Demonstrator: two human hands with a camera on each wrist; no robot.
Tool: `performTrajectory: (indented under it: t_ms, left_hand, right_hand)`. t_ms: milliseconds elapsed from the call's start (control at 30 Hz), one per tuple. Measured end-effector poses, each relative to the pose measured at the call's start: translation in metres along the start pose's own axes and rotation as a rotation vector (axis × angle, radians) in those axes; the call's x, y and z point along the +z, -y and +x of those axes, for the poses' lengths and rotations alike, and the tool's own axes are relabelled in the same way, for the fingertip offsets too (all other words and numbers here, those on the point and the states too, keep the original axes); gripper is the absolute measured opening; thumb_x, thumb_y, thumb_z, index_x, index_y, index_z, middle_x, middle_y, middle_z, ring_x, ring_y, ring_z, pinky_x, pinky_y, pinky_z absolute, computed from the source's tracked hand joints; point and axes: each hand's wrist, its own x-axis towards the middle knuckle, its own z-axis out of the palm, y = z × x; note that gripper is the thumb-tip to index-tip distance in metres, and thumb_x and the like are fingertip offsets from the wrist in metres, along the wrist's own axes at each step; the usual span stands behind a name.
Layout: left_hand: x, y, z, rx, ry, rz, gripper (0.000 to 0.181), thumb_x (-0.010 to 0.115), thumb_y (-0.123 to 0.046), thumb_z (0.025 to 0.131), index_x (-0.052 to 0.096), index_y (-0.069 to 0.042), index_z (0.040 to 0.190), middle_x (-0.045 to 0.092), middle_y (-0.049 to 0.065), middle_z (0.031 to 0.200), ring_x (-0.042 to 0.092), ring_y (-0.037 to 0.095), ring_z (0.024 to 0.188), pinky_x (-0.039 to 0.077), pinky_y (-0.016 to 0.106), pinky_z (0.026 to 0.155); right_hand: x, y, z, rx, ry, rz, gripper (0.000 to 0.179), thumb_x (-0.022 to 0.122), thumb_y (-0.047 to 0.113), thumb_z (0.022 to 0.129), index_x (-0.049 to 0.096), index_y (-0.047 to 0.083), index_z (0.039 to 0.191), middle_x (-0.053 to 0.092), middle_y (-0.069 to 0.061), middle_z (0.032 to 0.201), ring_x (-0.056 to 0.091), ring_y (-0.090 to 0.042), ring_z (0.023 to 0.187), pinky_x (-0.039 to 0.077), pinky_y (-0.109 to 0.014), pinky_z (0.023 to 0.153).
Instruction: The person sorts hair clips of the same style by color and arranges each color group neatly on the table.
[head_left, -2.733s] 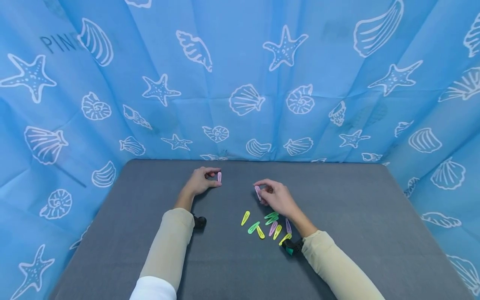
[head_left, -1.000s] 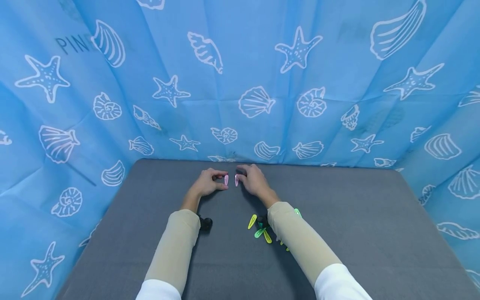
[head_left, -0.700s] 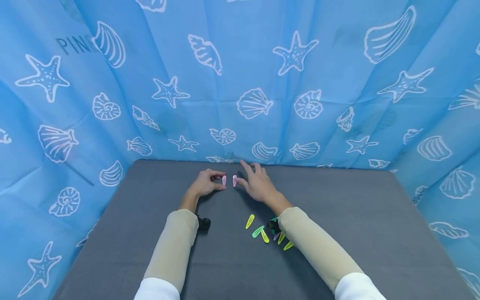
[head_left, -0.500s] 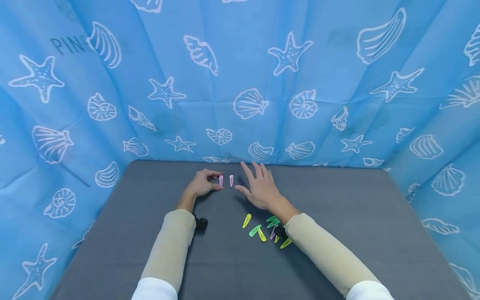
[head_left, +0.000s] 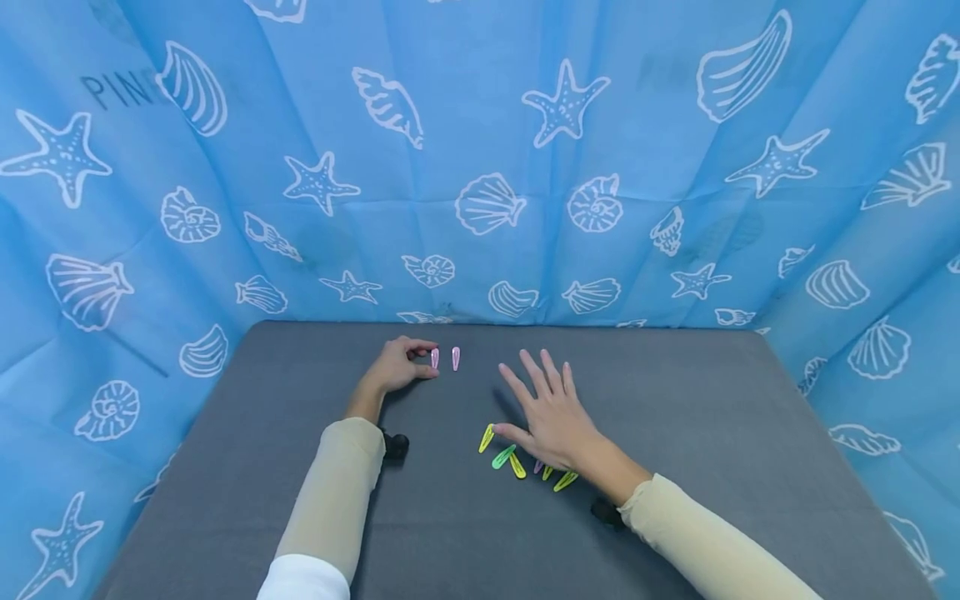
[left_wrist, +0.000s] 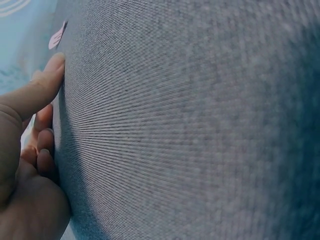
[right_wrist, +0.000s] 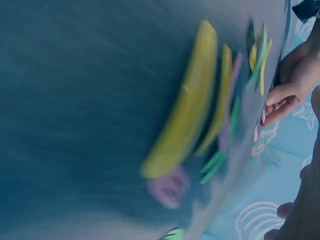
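While your two hands work over the grey tabletop point(head_left: 442, 533), all places below are given from the loose pink snap clip point(head_left: 455, 358).

Your left hand point(head_left: 396, 367): left of the loose clip, thumb and forefinger narrowed on one held pink snap clip point(head_left: 434, 358), which stands just beside the loose one, apart and roughly parallel.

Your right hand point(head_left: 553, 421): right of the loose clip and closer to you, fingers spread wide, nothing gripped; you cannot tell whether its thumb touches the clip below.

Snap clips, scattered, all to the right of the loose clip and closer to you: one upper yellow clip point(head_left: 486, 440), by your right thumb; one green clip point(head_left: 503, 457), meeting a slanted yellow clip point(head_left: 517, 467); one purple clip point(head_left: 537, 467), partly covered by your right hand; two further yellow clips, the outer yellow clip point(head_left: 566, 481) farthest from the loose one. More green clips point(right_wrist: 214, 167) show in the right wrist view, blurred.

Blue curtain point(head_left: 427, 225), shell and starfish print: beyond the loose clip. Beige sleeves point(head_left: 333, 487): one per arm, on your side of it.
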Motion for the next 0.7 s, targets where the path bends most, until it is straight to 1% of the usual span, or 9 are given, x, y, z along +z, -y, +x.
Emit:
performTrajectory:
  t_ms: [167, 267, 333, 433, 500, 600, 700]
  left_hand:
    - [0.001, 0.001, 0.001, -0.002, 0.000, 0.004, 0.053, 0.083, -0.026, 0.087, 0.066, -0.022, 0.137, 0.058, 0.009, 0.128, 0.050, 0.028, 0.116, 0.042, 0.050, 0.104]
    - [0.001, 0.001, 0.002, -0.004, -0.005, -0.002, 0.053, 0.083, -0.026, 0.086, 0.067, -0.022, 0.136, 0.058, 0.008, 0.127, 0.049, 0.028, 0.117, 0.041, 0.050, 0.104]
    - [0.001, 0.002, 0.002, -0.005, -0.007, 0.000, 0.052, 0.083, -0.027, 0.086, 0.067, -0.023, 0.136, 0.058, 0.008, 0.127, 0.049, 0.028, 0.117, 0.041, 0.051, 0.104]
    - [0.001, 0.002, 0.002, -0.008, -0.011, 0.000, 0.052, 0.083, -0.027, 0.086, 0.067, -0.023, 0.135, 0.058, 0.008, 0.127, 0.048, 0.028, 0.117, 0.040, 0.050, 0.104]
    - [0.001, 0.001, 0.001, -0.007, -0.012, 0.008, 0.053, 0.083, -0.028, 0.086, 0.067, -0.023, 0.136, 0.058, 0.008, 0.126, 0.048, 0.027, 0.117, 0.041, 0.050, 0.103]
    - [0.001, 0.000, 0.000, -0.013, -0.013, 0.008, 0.053, 0.083, -0.028, 0.086, 0.067, -0.023, 0.136, 0.058, 0.008, 0.126, 0.048, 0.027, 0.116, 0.041, 0.049, 0.102]
    - [0.000, 0.000, -0.001, -0.022, -0.010, 0.006, 0.053, 0.083, -0.028, 0.086, 0.067, -0.023, 0.136, 0.057, 0.008, 0.127, 0.048, 0.027, 0.116, 0.041, 0.049, 0.102]
  right_hand:
    - [0.002, -0.007, -0.027, 0.005, 0.010, 0.022, 0.087, 0.060, 0.063, 0.094, 0.026, 0.022, 0.163, 0.015, -0.017, 0.171, 0.012, -0.046, 0.157, 0.015, -0.072, 0.120]
    - [0.003, -0.010, -0.039, 0.017, 0.006, 0.027, 0.088, 0.061, 0.063, 0.093, 0.027, 0.022, 0.163, 0.019, -0.017, 0.170, 0.016, -0.046, 0.156, 0.018, -0.072, 0.119]
    - [0.004, -0.013, -0.045, 0.023, -0.005, 0.050, 0.089, 0.063, 0.064, 0.092, 0.030, 0.020, 0.162, 0.022, -0.018, 0.169, 0.020, -0.047, 0.155, 0.019, -0.073, 0.117]
    - [0.004, -0.016, -0.051, 0.043, 0.005, 0.101, 0.090, 0.065, 0.063, 0.090, 0.032, 0.018, 0.161, 0.026, -0.020, 0.166, 0.024, -0.048, 0.152, 0.022, -0.073, 0.116]
    - [0.002, -0.016, -0.054, 0.068, 0.017, 0.151, 0.091, 0.068, 0.062, 0.089, 0.035, 0.016, 0.159, 0.030, -0.022, 0.164, 0.027, -0.048, 0.150, 0.026, -0.072, 0.113]
    - [-0.001, -0.015, -0.056, 0.129, 0.052, 0.224, 0.091, 0.074, 0.060, 0.086, 0.040, 0.015, 0.156, 0.036, -0.021, 0.158, 0.034, -0.046, 0.144, 0.034, -0.065, 0.106]
    - [-0.002, -0.015, -0.056, 0.180, 0.055, 0.269, 0.084, 0.079, 0.055, 0.083, 0.049, 0.011, 0.148, 0.047, -0.018, 0.143, 0.043, -0.038, 0.128, 0.037, -0.056, 0.097]
